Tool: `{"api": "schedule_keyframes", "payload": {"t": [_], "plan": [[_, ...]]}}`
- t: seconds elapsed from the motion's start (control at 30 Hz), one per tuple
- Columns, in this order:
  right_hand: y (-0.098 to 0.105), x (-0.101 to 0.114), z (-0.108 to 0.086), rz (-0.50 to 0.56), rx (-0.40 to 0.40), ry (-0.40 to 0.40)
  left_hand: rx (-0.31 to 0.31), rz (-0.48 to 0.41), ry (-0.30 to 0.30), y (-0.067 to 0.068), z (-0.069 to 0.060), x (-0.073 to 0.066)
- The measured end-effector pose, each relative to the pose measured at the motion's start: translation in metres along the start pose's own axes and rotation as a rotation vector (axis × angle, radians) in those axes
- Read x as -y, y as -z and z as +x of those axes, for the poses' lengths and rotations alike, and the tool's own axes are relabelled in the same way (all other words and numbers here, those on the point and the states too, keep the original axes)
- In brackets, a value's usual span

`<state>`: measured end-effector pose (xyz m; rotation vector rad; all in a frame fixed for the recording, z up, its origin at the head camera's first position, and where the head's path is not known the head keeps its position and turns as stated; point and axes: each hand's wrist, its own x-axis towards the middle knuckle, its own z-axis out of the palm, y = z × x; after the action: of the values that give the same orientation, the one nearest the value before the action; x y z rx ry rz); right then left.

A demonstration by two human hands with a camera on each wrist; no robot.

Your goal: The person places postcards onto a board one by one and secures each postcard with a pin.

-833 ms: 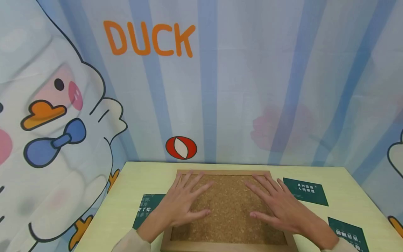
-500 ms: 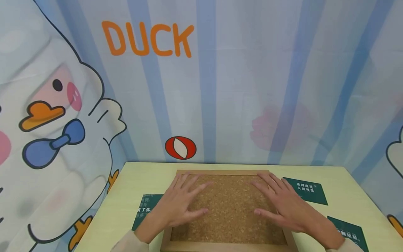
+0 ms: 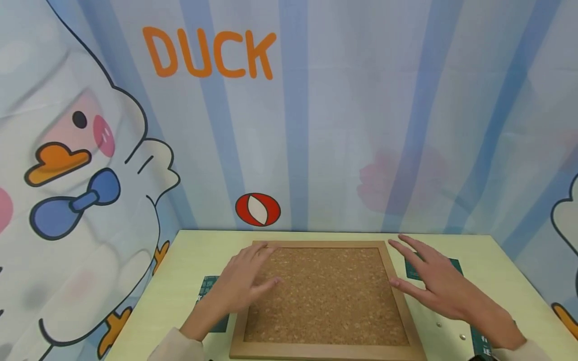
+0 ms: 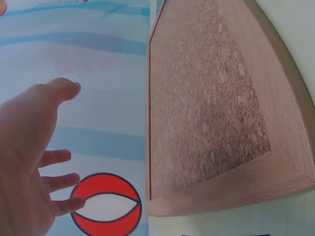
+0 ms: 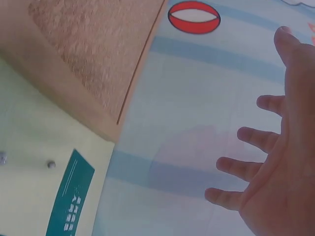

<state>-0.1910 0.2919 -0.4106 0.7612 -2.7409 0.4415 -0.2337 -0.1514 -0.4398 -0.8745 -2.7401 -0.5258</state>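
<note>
A cork board in a light wooden frame lies flat on the table. Above its left side hovers my left hand, thumb and fingers spread and holding nothing. My right hand is raised just beyond the right side of the frame, fingers extended with nothing in them. In the right wrist view the fingers stand apart from the board. Behind the right hand lies a dark green card with white writing, partly covered.
Two small shiny round bits lie on the pale yellow table right of the board. Another green card is half hidden by the right forearm. One more card lies left of the board. A duck-printed curtain hangs behind.
My right hand has moved right, off the cork board and past its frame. My left hand has shifted slightly left. The small round bits have come into view.
</note>
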Motion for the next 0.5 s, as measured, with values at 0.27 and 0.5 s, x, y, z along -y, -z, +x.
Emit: {"api": "schedule_keyframes", "payload": {"t": [0.27,0.5], "plan": [[0.017,-0.024,-0.018,0.04,0.025,-0.161,0.036,-0.289,0.26,-0.004,-0.006,0.017],[0.019,-0.057,-0.047,0.026,0.105,-0.279,0.069,-0.468,0.461,-0.007,-0.012,0.027]]}}
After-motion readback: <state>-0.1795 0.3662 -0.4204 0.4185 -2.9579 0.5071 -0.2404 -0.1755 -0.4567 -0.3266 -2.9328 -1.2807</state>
